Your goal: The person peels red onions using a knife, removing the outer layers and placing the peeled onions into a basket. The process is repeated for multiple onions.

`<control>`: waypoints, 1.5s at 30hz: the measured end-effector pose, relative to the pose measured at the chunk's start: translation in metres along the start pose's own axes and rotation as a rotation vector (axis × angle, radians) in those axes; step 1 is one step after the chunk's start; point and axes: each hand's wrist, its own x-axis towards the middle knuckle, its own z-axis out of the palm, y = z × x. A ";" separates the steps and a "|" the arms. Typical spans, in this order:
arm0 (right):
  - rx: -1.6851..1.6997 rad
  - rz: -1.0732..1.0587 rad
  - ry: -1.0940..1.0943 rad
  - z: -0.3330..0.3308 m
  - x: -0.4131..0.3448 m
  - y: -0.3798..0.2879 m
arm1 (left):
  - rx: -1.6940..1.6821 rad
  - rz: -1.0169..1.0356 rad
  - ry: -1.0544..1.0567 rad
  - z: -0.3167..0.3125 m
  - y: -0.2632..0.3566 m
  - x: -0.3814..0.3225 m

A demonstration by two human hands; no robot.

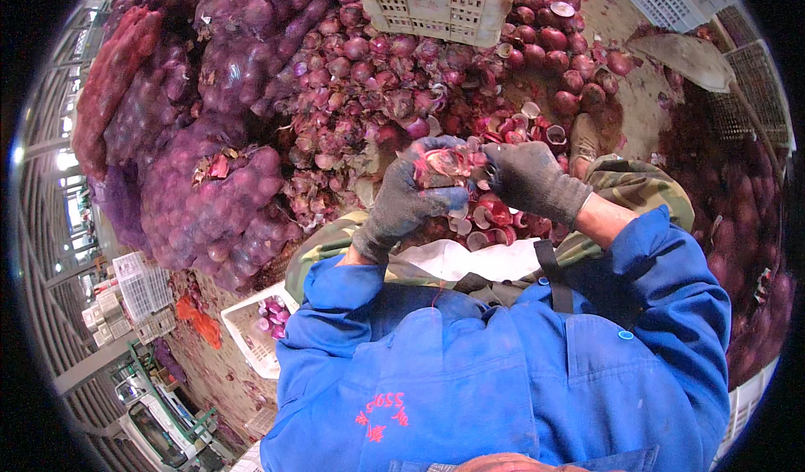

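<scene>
My left hand point(405, 195), in a dark grey glove with blue fingertips, holds a red onion point(448, 162) with ragged skin, its fingers around it. Close against the onion's right side is my right hand point(528, 179), also gloved; its fingers are curled, and a small dark thing shows at them, too unclear to name. Beneath both hands lie loose onion skins and cut pieces point(490, 217). Beyond them spreads a heap of red onions point(377, 76).
Purple mesh sacks of onions point(214, 201) stand at the left. A white plastic crate point(434, 7) is beyond the heap, another crate point(242, 327) with peeled onions beside me at the lower left. More sacks point(736, 220) line the right. A vehicle point(151, 428) shows lower left.
</scene>
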 end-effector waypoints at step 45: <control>0.786 0.412 -0.176 -0.014 0.002 0.019 | -0.099 0.079 0.046 -0.008 0.000 0.009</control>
